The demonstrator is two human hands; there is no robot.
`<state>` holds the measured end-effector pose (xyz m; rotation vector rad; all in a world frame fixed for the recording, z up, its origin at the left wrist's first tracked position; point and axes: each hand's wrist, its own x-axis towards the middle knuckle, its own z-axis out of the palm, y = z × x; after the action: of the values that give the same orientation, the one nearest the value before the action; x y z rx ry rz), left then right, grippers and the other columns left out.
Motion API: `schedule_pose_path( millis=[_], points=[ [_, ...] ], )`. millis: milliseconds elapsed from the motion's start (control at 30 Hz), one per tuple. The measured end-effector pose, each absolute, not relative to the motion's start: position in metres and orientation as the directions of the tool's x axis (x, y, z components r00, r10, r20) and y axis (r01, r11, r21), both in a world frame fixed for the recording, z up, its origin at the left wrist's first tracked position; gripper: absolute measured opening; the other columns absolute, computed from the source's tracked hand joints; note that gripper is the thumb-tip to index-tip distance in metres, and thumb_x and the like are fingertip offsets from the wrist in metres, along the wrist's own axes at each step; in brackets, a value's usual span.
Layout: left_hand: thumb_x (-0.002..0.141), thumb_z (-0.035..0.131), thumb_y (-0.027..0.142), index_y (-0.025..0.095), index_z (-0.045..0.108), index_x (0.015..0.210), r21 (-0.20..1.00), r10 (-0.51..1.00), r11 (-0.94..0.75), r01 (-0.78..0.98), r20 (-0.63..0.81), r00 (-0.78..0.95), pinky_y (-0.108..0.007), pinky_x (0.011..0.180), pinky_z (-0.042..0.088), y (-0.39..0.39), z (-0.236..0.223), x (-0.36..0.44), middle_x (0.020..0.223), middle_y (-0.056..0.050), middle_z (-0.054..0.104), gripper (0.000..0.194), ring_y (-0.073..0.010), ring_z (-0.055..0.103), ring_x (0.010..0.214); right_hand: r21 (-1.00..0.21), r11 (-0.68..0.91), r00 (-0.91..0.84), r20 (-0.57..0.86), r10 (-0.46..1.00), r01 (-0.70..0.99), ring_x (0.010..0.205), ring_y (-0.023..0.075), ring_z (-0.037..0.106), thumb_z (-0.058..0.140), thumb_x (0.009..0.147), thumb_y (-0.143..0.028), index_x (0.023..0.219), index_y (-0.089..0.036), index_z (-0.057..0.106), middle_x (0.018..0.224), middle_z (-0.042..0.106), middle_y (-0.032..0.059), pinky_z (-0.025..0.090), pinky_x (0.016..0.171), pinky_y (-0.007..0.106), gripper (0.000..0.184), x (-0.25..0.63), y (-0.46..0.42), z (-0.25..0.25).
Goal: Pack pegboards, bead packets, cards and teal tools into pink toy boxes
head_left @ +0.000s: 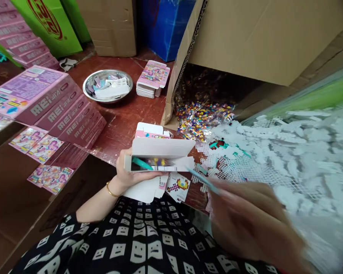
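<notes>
At a red-brown worktop [117, 125] crowded with packaging, a person steadies one small carton [162, 147], its white flaps spread and its mouth upward, just above the near edge. The left hand [124, 167] curls round the carton's left end, one digit lying along the near wall and the rest hidden. Motion blurs the right hand [246, 217] — its fingers look pinched together on a slim light-blue strip [204, 180], whose tip is near the carton's right flap; whether they touch cannot be told. Thin card like this should be light, stiff at the folds and easily dented, best held by its lower walls. The strip looks light and perhaps slick, best pinched near one end.

Inside the carton sit one teal piece [142, 163] and some blurred coloured contents [157, 162]. Also counted: one metal bowl [85, 90] of scraps, one pile of flat-folded cartons [152, 76], one loose printed card [179, 186] and at least five pink boxes [60, 110] in the nearer left-hand stack. Bagged beads [198, 120] and white mesh pieces [231, 165] — heaped at right — defy counting.
</notes>
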<state>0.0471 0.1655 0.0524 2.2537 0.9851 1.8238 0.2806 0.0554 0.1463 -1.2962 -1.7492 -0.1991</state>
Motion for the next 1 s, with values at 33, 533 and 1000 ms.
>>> schedule_pose_path(
  millis=[33,533,1000],
  points=[
    [0.064,0.084,0.062,0.026,0.062,0.12,0.443,0.527,-0.776,0.449,0.846,0.077,-0.035,0.062,0.058,0.163,0.054,0.048,0.091,-0.004,0.068,0.07,-0.0211,0.067,0.076,-0.335,0.434,-0.06,0.731,0.68,0.836,0.078,0.0146,0.067,0.075,0.083,-0.014,0.104,-0.028,0.071,0.091,0.075,-0.0025,0.052,0.07,0.031,0.026,0.27,0.059,0.145],
    [0.082,0.077,0.045,0.022,0.06,0.1,0.423,0.435,-0.901,0.101,0.881,0.188,-0.03,0.069,0.052,0.209,0.047,0.046,0.093,-0.003,0.064,0.034,-0.0183,0.063,0.087,-0.517,0.675,-0.061,0.769,0.636,0.527,0.082,0.0184,0.064,0.066,0.09,-0.027,0.116,-0.029,0.059,0.093,0.062,0.0018,0.058,0.066,0.035,0.027,0.257,0.145,0.045],
    [0.086,0.074,0.032,0.019,0.066,0.099,0.557,0.533,-0.831,-0.005,0.797,0.286,-0.04,0.084,0.058,0.205,0.079,0.035,0.1,-0.007,0.068,0.02,-0.0199,0.068,0.093,-0.553,0.703,-0.197,0.706,0.681,0.448,0.118,0.0275,0.062,0.067,0.09,-0.031,0.12,-0.029,0.069,0.129,0.058,0.0101,0.06,0.091,0.049,0.03,0.259,0.151,0.087]
  ],
)
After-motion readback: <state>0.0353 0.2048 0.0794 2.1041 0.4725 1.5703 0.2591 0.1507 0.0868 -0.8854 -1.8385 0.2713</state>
